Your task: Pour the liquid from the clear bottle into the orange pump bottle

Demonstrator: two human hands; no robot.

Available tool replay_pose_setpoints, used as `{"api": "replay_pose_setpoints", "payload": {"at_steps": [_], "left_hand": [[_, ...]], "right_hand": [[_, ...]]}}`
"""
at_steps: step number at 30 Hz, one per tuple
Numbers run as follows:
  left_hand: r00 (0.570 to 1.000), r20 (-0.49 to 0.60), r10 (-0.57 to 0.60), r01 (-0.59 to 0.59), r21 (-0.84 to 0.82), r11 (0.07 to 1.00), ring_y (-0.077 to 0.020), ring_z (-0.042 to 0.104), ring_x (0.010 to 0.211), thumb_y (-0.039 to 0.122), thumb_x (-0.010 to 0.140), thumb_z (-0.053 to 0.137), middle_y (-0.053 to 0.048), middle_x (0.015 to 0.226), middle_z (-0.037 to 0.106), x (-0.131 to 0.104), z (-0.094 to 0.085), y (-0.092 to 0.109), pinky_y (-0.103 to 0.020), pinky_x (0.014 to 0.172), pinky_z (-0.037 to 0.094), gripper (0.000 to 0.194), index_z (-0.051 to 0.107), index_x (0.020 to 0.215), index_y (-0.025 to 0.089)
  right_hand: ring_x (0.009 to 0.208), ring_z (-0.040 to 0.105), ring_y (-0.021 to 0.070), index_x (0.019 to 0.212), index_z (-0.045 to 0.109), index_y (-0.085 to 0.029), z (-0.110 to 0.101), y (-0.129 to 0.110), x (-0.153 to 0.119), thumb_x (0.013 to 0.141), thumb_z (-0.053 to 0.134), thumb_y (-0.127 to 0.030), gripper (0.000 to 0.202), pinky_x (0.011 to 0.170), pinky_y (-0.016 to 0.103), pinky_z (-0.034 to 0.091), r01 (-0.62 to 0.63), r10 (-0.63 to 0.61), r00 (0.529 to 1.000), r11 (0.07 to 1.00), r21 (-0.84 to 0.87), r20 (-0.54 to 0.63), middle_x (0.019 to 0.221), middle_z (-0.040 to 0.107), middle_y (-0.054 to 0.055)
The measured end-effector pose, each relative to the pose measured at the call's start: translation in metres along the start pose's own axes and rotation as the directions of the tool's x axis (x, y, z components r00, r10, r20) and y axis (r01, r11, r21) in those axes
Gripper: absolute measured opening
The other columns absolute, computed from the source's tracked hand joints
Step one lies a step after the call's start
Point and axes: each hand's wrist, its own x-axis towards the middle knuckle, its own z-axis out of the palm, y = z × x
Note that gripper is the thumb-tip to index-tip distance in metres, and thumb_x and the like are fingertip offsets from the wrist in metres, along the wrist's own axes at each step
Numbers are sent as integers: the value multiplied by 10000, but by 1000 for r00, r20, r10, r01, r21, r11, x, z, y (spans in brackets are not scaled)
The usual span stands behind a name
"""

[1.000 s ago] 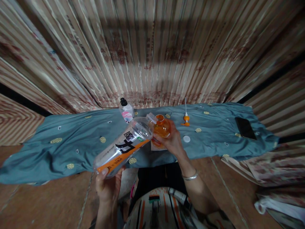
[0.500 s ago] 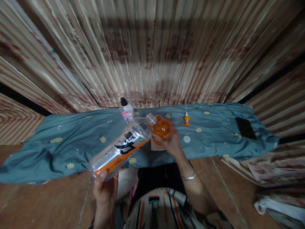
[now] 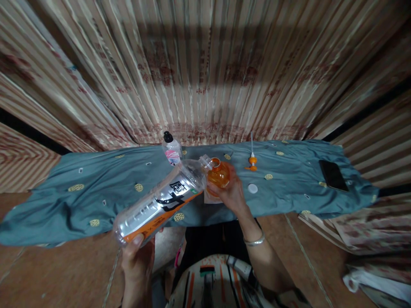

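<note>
My left hand grips the base of a large clear plastic bottle with a silver and orange label. The bottle lies tilted, its open neck up and to the right, close by the mouth of an orange bottle. Whether the two mouths touch I cannot tell. Around the orange bottle's side my right hand is closed. Part of a pale flat piece shows beneath the orange bottle. How much liquid is in either bottle is hard to make out.
Behind the clear bottle stands a bottle with a black cap. To the right lie an orange pump head with its tube, a white round cap and a black phone. A teal patterned cloth covers the table; a striped curtain hangs behind.
The clear bottle's base and my left hand have moved slightly left and down. The two bottle mouths remain close together, and my right hand still holds the orange bottle.
</note>
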Motion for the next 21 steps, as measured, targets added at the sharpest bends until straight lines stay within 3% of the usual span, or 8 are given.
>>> {"api": "replay_pose_setpoints", "payload": {"at_steps": [6, 15, 21], "left_hand": [[999, 11, 30, -30, 10, 999, -392, 792, 1142, 537, 478, 980, -90, 1217, 846, -1, -2, -1, -451, 843, 705, 721, 810, 1133, 288], [998, -1, 70, -70, 24, 997, -288, 778, 888, 523, 498, 979, -64, 1080, 852, 0, -13, -6, -440, 814, 704, 639, 825, 1063, 267], [995, 13, 100, -100, 10, 995, -266, 780, 819, 467, 479, 1026, -44, 1003, 843, 0, -15, -3, -343, 634, 656, 701, 811, 1120, 278]], "right_hand": [[1213, 856, 376, 1438, 634, -258, 1, -1, -1, 781, 947, -456, 754, 1064, 532, 712, 9, -9, 1000, 1000, 18, -5, 1339, 861, 128], [1236, 843, 361, 1448, 635, -238, 5, -1, -4, 796, 931, -405, 735, 1097, 514, 694, 26, -25, 999, 999, 27, -34, 1358, 852, 131], [1217, 849, 366, 1439, 644, -245, 4, 4, -5, 784, 957, -417, 746, 1071, 517, 706, 14, -13, 1000, 999, 51, -26, 1346, 855, 132]]}}
